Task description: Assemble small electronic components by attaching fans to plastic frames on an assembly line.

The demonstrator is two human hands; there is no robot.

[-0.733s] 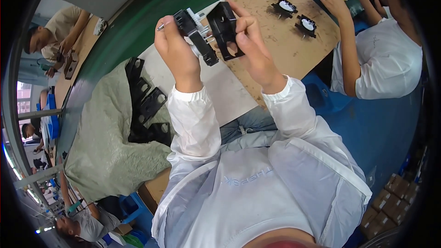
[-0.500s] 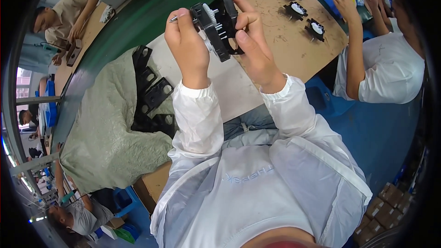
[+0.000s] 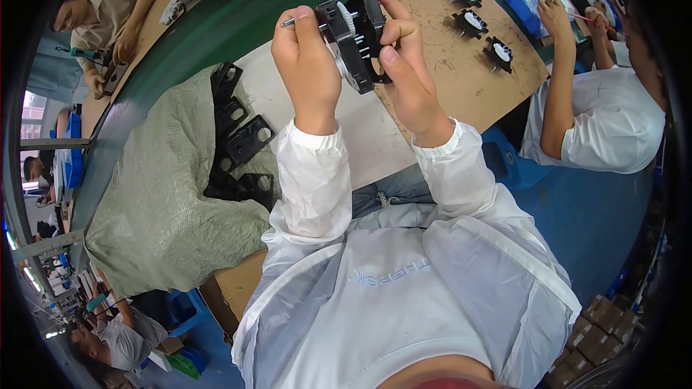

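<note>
Raised over the table, my left hand (image 3: 306, 75) is closed around a black plastic gear unit (image 3: 346, 54) with a white toothed gear (image 3: 346, 18) and several metal pins. A metal shaft (image 3: 287, 22) pokes out beside my left thumb. My right hand (image 3: 412, 79) grips a black plastic housing (image 3: 370, 11), thumb on its near side and fingers behind. Gear unit and housing stand face to face, the pins pointing at the housing. A narrow gap shows between them at the top; whether they touch lower down is hard to tell.
Several black assemblies with white discs (image 3: 472, 23) lie on brown board (image 3: 440, 72) at right. Black housings (image 3: 249, 140) spill from a green woven sack (image 3: 158, 194) at left. A co-worker (image 3: 591, 115) sits at right near a blue bin (image 3: 520, 11); another person (image 3: 108, 21) works far left.
Both hands and the two black parts appear slightly further right, along with a small shift of the whole view. The grip on each part looks the same.
</note>
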